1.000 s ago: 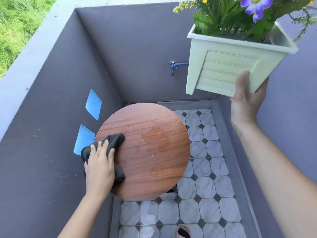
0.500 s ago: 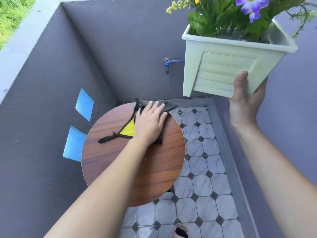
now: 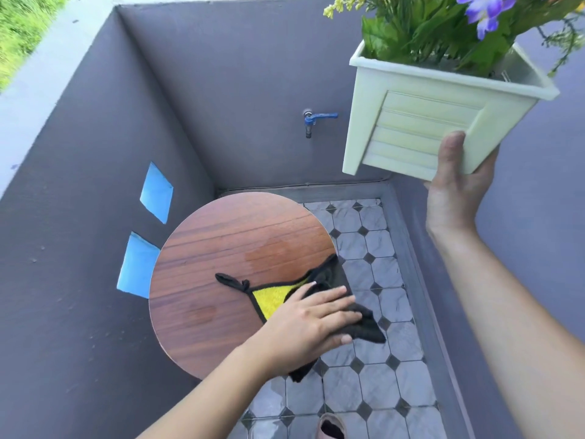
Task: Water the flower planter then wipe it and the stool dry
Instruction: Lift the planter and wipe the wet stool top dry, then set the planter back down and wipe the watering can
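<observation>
1. Stool (image 3: pixel 221 274): round wooden top beside the left wall. Damp patches (image 3: pixel 269 252) show on it, so its drying looks unfinished.
2. Cloth (image 3: pixel 272 301): black and yellow, spread over the stool's right edge.
3. Left hand (image 3: pixel 310 324): fingers straight, pressing the cloth flat.
4. Planter (image 3: pixel 427 128): held tilted in the air, well apart from the stool. Watering is probably done; whether it has been wiped cannot be told.
5. Right hand (image 3: pixel 456 191): grips the planter's lower corner, thumb on its front.
</observation>
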`<action>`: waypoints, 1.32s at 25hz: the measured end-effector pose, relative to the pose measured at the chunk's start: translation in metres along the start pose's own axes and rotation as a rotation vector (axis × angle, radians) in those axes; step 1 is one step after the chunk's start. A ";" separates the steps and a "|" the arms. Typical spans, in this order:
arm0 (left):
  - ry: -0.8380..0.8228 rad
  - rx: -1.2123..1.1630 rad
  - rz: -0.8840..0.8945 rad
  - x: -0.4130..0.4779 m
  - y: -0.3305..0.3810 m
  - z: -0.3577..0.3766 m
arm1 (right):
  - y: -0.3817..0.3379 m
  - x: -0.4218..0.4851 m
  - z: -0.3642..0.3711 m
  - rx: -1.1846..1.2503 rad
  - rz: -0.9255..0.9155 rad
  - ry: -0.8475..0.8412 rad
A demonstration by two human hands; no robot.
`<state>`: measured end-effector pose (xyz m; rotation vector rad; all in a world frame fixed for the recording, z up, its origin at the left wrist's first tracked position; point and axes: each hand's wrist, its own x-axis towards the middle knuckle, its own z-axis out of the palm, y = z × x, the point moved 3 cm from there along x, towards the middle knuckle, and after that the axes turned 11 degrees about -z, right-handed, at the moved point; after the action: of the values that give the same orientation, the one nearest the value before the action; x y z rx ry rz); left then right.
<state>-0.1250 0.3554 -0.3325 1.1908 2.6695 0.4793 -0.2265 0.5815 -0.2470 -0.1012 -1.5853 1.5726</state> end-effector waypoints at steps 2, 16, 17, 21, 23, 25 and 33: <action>0.028 -0.092 0.032 -0.021 0.005 -0.001 | -0.007 -0.002 0.006 0.003 -0.017 0.005; 0.128 -1.086 -0.949 -0.120 -0.062 -0.081 | -0.014 -0.026 0.018 0.030 0.069 -0.100; 0.183 -1.193 -1.003 -0.120 -0.075 -0.104 | -0.019 -0.032 0.024 0.032 0.081 -0.117; 0.457 -1.083 -1.128 -0.126 -0.109 -0.160 | -0.035 -0.073 0.056 0.076 0.140 -0.186; 0.510 -1.064 -1.073 -0.127 -0.109 -0.172 | -0.035 -0.104 0.071 0.078 0.211 -0.235; 0.451 -1.089 -1.021 -0.122 -0.104 -0.180 | -0.036 -0.134 0.080 0.057 0.289 -0.271; 0.329 -1.213 -0.853 -0.142 -0.072 -0.179 | -0.061 -0.191 0.101 0.071 0.275 -0.381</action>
<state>-0.1328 0.1653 -0.1868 -0.3602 2.0272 1.7635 -0.1399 0.3764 -0.2735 0.0228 -1.8655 1.9475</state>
